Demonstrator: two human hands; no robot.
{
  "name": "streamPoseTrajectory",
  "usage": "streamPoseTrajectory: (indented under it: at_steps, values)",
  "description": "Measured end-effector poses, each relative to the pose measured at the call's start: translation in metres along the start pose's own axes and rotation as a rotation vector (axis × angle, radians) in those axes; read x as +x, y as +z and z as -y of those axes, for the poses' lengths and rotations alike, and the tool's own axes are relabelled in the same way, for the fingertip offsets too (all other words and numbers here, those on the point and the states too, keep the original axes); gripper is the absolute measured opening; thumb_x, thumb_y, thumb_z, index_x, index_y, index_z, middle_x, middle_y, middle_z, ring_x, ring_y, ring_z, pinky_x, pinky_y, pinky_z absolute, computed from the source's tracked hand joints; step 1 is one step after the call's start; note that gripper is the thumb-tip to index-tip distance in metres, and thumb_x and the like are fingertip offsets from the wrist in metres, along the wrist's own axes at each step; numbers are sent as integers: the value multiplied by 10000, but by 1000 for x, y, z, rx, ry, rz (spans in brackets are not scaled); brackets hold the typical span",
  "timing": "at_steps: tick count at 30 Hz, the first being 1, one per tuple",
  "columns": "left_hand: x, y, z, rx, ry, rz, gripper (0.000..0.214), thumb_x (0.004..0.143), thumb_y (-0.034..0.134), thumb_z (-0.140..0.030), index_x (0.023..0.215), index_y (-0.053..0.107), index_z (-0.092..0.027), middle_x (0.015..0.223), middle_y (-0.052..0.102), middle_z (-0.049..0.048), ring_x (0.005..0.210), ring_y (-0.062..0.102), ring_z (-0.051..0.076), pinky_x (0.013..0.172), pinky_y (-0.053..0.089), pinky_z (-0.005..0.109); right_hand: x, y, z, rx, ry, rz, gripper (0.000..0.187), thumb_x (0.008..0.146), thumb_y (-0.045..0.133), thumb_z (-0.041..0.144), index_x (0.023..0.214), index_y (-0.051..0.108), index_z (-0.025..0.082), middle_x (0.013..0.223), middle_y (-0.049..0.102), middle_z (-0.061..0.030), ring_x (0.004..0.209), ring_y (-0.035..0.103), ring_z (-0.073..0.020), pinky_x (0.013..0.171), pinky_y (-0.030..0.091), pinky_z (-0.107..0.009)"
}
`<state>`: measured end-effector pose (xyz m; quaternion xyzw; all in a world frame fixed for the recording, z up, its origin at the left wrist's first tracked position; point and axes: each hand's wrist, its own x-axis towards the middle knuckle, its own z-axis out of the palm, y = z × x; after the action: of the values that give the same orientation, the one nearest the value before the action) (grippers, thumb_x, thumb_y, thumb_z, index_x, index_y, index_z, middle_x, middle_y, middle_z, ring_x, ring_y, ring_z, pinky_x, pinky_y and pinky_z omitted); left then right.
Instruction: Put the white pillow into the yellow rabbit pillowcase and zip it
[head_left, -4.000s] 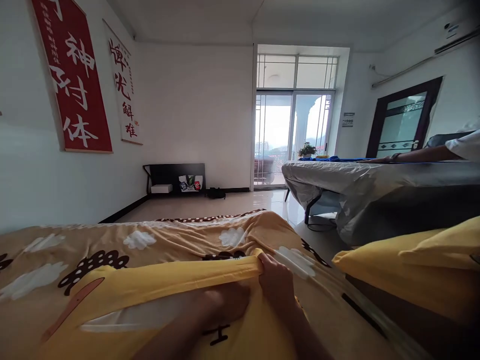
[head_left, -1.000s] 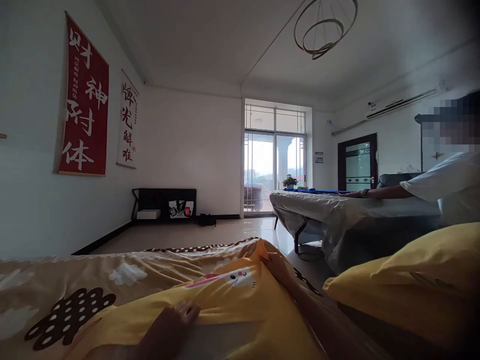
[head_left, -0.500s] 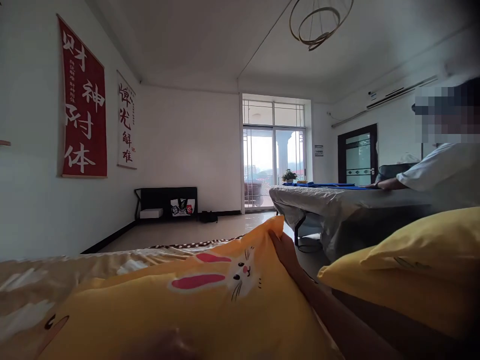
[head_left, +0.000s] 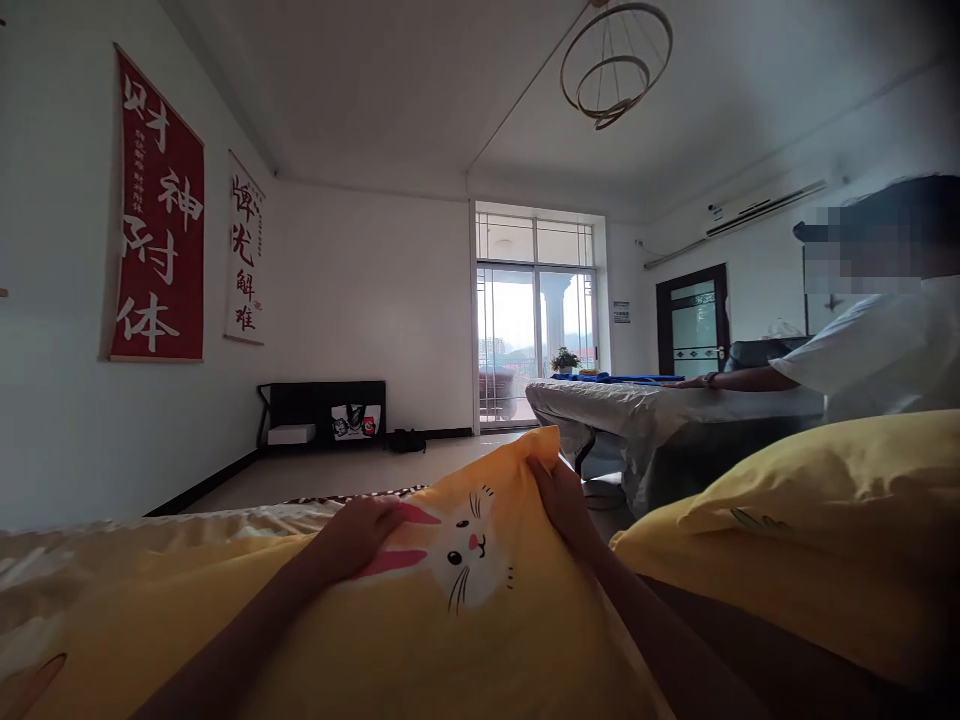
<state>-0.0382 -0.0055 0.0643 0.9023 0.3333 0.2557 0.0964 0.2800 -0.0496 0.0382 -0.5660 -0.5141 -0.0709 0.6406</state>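
Observation:
A yellow pillowcase (head_left: 480, 660) with a white rabbit print spreads across the bottom of the view, one far corner raised. My right hand (head_left: 561, 495) pinches it just below that corner, thumb on the printed side and the other fingers mostly hidden. Over the rabbit's pink ears lies my left hand (head_left: 364, 535), its fingers bent together on the cloth and the fingertips hard to make out. Whether a pillow fills the case cannot be told. To the right rests another yellow pillow (head_left: 847, 480), touched by neither hand.
Light patterned bedding (head_left: 45, 570) lies at the left. Beyond, another person in a white top (head_left: 870, 345) reaches over a table with a plastic cover (head_left: 600, 402), which bears blue cloth (head_left: 630, 379) and a potted plant (head_left: 565, 360). A black bench (head_left: 322, 405) stands by the wall.
My left hand has come up from a blur at the bottom onto the rabbit's ears. My right hand keeps its hold near the corner. The view has shifted slightly.

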Motion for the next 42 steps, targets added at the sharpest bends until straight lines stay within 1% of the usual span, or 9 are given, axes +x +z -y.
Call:
streamPoseTrajectory:
  at_steps: [7,13,20,23,26,29,32,37,42]
  values:
    - [-3,2,6,81,-66,-92,445,941,292,-437,868,667,-211,939,710,64,849,627,204,774,396,284,-23,-13,-19,35,46,316,542,797,399,708,656,498,194,604,508,-4,563,437,-135,498,366,-249]
    - [-3,3,13,73,-90,-113,443,937,300,-437,907,667,-191,956,713,82,855,627,214,749,389,288,-27,-12,-35,-42,30,321,536,797,416,670,563,447,188,560,431,10,583,362,-125,512,288,-248]
    - [-9,-2,11,-5,-62,-75,407,910,336,-458,689,540,-183,758,656,30,707,549,169,657,329,260,-27,-23,-48,-2,72,382,612,755,399,752,508,420,192,494,393,20,531,351,-113,497,271,-248]
    - [-13,-5,8,-14,-73,-67,420,893,342,-486,619,441,-182,645,576,6,631,472,147,601,289,256,-29,-33,-49,23,99,432,638,725,430,782,485,440,191,482,419,16,517,376,-114,493,312,-246]
    - [-15,-6,7,-34,-74,-63,431,889,349,-505,631,462,-178,634,565,1,623,458,140,596,289,254,-27,-44,-51,64,140,558,647,674,499,795,487,520,176,491,477,0,511,429,-122,503,377,-254]
    - [-15,-4,5,-32,-55,-70,427,898,350,-490,653,505,-177,663,600,9,633,482,144,612,303,258,-22,-49,-44,175,201,634,630,704,530,756,686,677,144,652,621,-53,619,555,-162,577,453,-272]
    - [-15,-2,5,-5,-40,-83,415,901,350,-468,641,500,-181,660,602,13,621,476,144,612,306,265,-18,-38,-24,265,229,578,595,780,504,694,867,700,139,806,675,-87,732,610,-190,634,481,-283]
    - [-17,-3,10,-22,-57,-48,460,912,317,-526,729,560,-181,730,627,24,674,514,163,651,361,270,-17,4,5,52,81,368,485,665,638,629,537,516,177,600,561,-15,605,464,-142,522,362,-245]
    - [-23,-19,12,-40,-76,28,513,905,300,-583,890,623,-184,875,663,41,792,568,187,733,422,267,-11,9,16,30,36,107,529,753,489,686,565,392,201,565,402,27,595,335,-115,528,294,-250]
